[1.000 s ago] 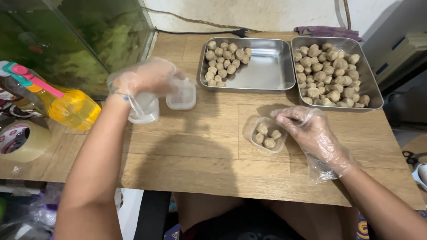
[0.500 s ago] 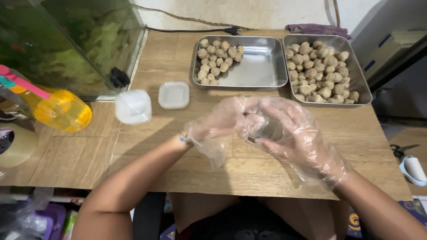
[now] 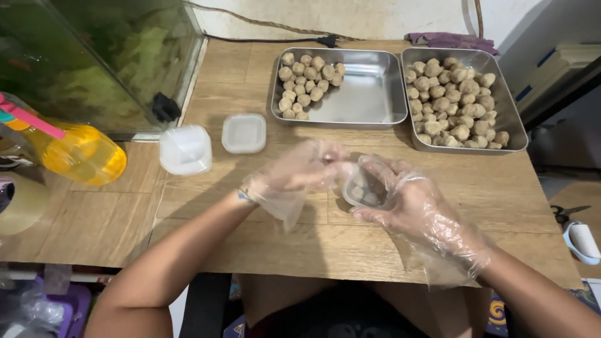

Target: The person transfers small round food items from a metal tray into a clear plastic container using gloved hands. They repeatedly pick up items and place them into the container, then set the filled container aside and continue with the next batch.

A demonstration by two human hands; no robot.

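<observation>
Both my hands wear loose clear plastic gloves. My right hand (image 3: pixel 416 209) cups a small clear plastic container (image 3: pixel 366 189) with a few brown balls inside, just above the wooden table (image 3: pixel 263 244). My left hand (image 3: pixel 300 172) reaches in from the left and its fingers touch the container's top rim. Whether a lid is on it is hard to tell.
Two steel trays stand at the back: the left tray (image 3: pixel 369 94) partly filled with brown balls, the right tray (image 3: pixel 469 134) nearly full. An upturned clear container (image 3: pixel 184 150) and a lid (image 3: pixel 244 133) lie left. A fish tank (image 3: pixel 94 56), yellow spray bottle (image 3: pixel 75 153), tape roll (image 3: pixel 19 203).
My left hand left the empty containers at the left and came to the filled container. Both hands now hold it, lifted slightly off the table.
</observation>
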